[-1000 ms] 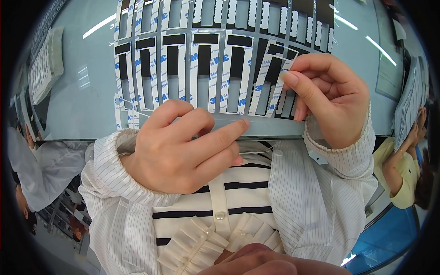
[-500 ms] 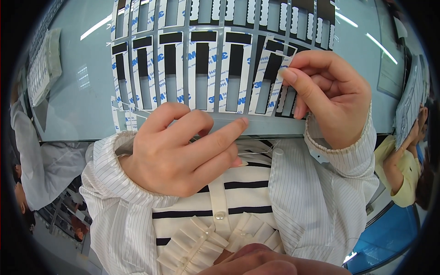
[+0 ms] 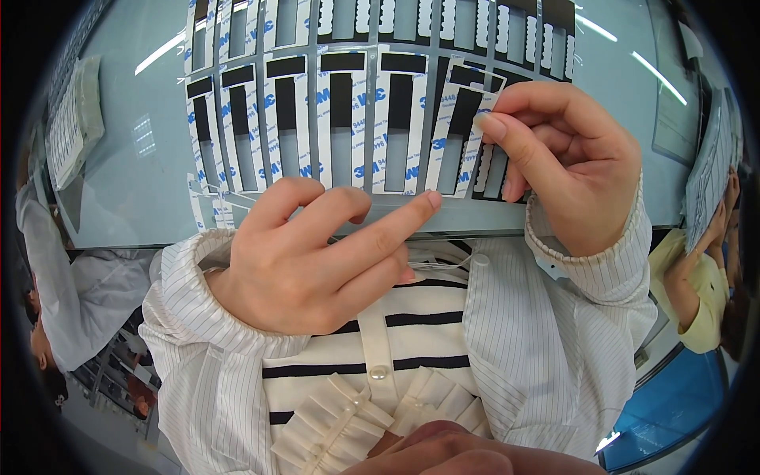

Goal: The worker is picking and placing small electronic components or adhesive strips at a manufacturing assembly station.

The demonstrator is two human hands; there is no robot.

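Observation:
A white adhesive frame with blue print (image 3: pixel 438 162) lies slightly tilted on a black cut-out piece in the lower row. My right hand (image 3: pixel 566 158) pinches its upper right edge between thumb and index finger. The index finger of my left hand (image 3: pixel 324 253) stretches to the frame's lower left corner, seeming to touch it. My other left fingers are bent and apart, with nothing visible in them; the palm is hidden. To the left, several matching adhesive frames (image 3: pixel 358 154) sit on black pieces in a row.
Black pieces with wavy white strips (image 3: pixel 360 17) form a row farther back. Loose white and blue strips (image 3: pixel 207 207) lie beside my left wrist on the glass-topped table (image 3: pixel 142 202). A wrapped stack (image 3: pixel 75 119) stands at the left. Other people sit at both sides.
The tilted frame has shifted slightly left with my right fingertips. My left index fingertip has moved a little right and up to the frame's lower corner.

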